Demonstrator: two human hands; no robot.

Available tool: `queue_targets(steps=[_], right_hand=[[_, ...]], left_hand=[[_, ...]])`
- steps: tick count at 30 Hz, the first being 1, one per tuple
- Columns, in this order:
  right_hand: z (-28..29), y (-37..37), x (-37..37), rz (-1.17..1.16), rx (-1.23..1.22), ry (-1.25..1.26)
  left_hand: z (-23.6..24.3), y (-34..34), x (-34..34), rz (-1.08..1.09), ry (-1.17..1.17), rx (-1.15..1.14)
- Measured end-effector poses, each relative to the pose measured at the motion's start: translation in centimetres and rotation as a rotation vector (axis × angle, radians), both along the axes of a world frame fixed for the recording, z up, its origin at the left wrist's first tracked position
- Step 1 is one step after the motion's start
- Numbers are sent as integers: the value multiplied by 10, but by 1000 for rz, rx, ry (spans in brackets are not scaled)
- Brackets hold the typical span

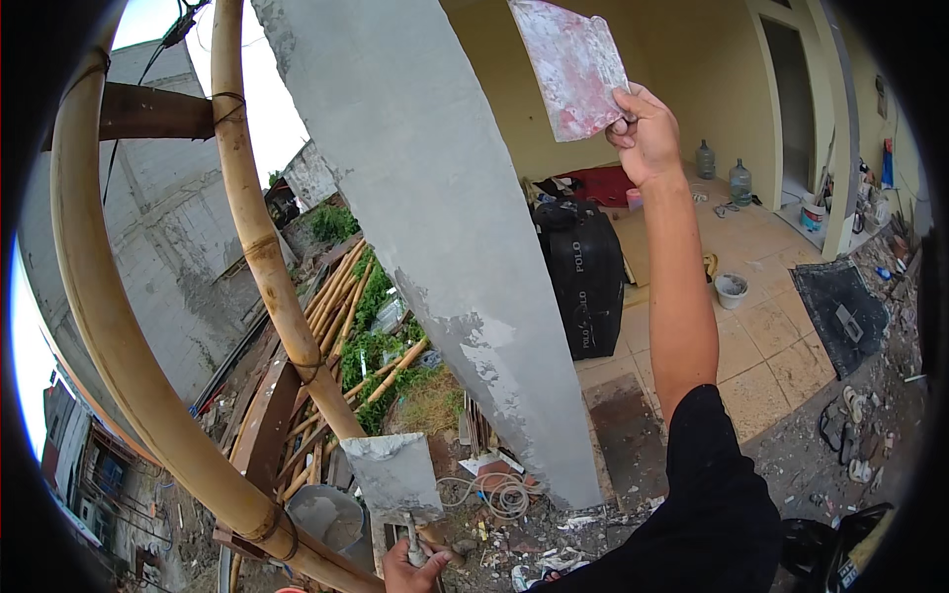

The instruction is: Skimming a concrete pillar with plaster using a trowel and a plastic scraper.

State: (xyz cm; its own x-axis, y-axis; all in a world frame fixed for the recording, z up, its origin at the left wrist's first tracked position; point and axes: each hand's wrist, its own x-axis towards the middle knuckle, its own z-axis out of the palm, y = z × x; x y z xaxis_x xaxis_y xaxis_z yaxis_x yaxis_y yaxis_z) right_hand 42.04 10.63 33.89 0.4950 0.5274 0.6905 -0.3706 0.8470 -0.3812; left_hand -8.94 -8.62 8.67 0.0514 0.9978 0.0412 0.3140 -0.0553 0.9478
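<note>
My right hand (647,133) is raised high at the end of a stretched arm. Its fingers pinch the lower right corner of a thin, flat scraper (573,69), reddish and smeared with whitish plaster. Low in the picture, my left hand (413,570) is wrapped round the handle of a plastering trowel (393,474). The trowel's broad, squarish blade is grey with plaster and lies beyond the fingers. Between the two hands rises a grey plastered column (425,178), with rough, patchy areas along its lower part. The scraper is to the right of the column's upper part, apart from it in view.
Bamboo scaffold poles (262,247) and a wooden beam (267,420) stand at left. Below are a bucket (326,514), coiled hose (509,494) and rubble. A black wrapped bundle (581,282), white pail (731,290) and water jugs (739,183) stand on the tiled floor at right.
</note>
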Motion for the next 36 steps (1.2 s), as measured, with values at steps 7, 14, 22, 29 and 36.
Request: queue_targets(steps=[7, 14, 22, 29, 36], right_hand=[[15, -57, -12, 91, -42, -121], [98, -38, -2, -37, -40, -179], [121, -72, -62, -85, -111, -62], [103, -52, -71, -53, -134, -63], [37, -46, -58, -23, -207, -74]], left_hand=[[-2, 21, 11, -103, 120, -2], [-27, 35, 1, -250, 90, -76], [-38, 38, -1, -298, 24, -36], [-34, 31, -1, -269, 7, -82], [-48, 33, -11, -275, 66, -68]])
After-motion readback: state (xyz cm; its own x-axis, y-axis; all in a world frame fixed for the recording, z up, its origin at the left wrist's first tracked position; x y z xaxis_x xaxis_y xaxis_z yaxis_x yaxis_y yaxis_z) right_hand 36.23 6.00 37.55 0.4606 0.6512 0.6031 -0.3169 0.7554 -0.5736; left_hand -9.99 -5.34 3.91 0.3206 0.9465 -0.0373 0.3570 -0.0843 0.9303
